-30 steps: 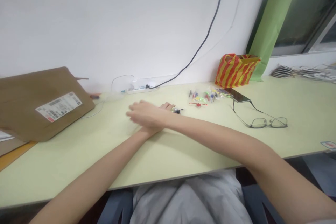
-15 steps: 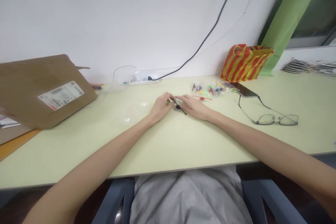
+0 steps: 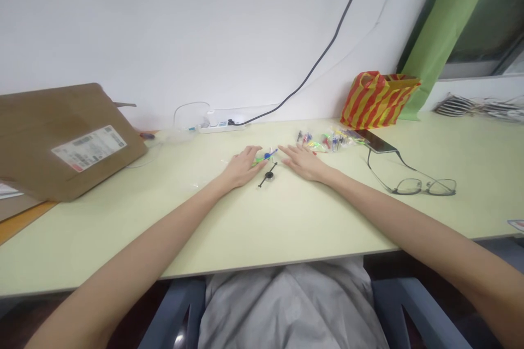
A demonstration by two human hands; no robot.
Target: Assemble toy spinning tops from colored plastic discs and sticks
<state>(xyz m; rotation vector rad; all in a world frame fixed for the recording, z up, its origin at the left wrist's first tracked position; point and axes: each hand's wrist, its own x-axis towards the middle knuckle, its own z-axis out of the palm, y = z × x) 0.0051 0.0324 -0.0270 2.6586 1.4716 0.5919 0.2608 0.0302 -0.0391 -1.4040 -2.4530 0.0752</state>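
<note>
A small black plastic piece with a round middle and two thin arms (image 3: pixel 269 176) lies on the table in front of my hands. Just beyond it is a similar blue piece (image 3: pixel 267 156), with something green partly hidden by my left fingers. My left hand (image 3: pixel 242 168) rests beside these pieces on their left, fingers apart, holding nothing that I can see. On the other side, my right hand (image 3: pixel 303 162) lies palm down with its fingers spread. A bit of red shows behind the right hand, mostly covered by it.
Small clear bags of colourful parts (image 3: pixel 331 139) lie beyond my right hand, near a phone (image 3: pixel 375 141) and eyeglasses (image 3: pixel 409 186). A striped bag (image 3: pixel 377 99) stands behind. At left are a cardboard mailer (image 3: pixel 73 142) and a power strip (image 3: pixel 221 126) by the wall.
My hands have moved apart. The black piece, between my fingers before, now lies free on the table, nearer to me, and the blue piece has come into sight.
</note>
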